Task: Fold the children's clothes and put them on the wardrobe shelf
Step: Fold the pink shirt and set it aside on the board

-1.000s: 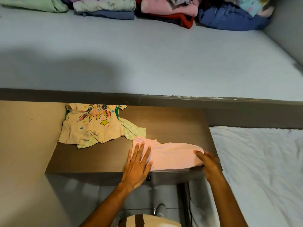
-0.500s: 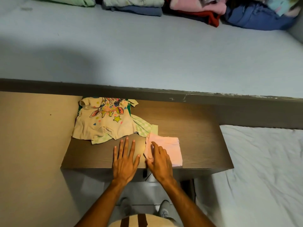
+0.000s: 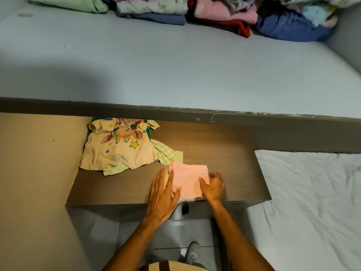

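A folded pink garment (image 3: 189, 179) lies near the front edge of a brown wooden table (image 3: 224, 153). My left hand (image 3: 163, 194) rests flat with spread fingers on the garment's left edge. My right hand (image 3: 214, 186) has its fingers curled around the garment's right edge. A cream T-shirt with a colourful print (image 3: 119, 145) lies unfolded on the table's left, over a green checked piece (image 3: 168, 155). Above the table runs a pale grey wardrobe shelf (image 3: 175, 65) with stacks of folded clothes (image 3: 224, 14) along its back.
A bed with a white sheet (image 3: 312, 202) lies to the right of the table. A beige panel (image 3: 35, 173) stands at the left. The shelf's dark front edge (image 3: 175, 112) overhangs the table's back. My shoe (image 3: 192, 253) shows on the tiled floor below.
The pink garment went from a long strip to a short folded square. My right hand moved left across it, then back to its right edge; my left hand shifted onto its left edge.
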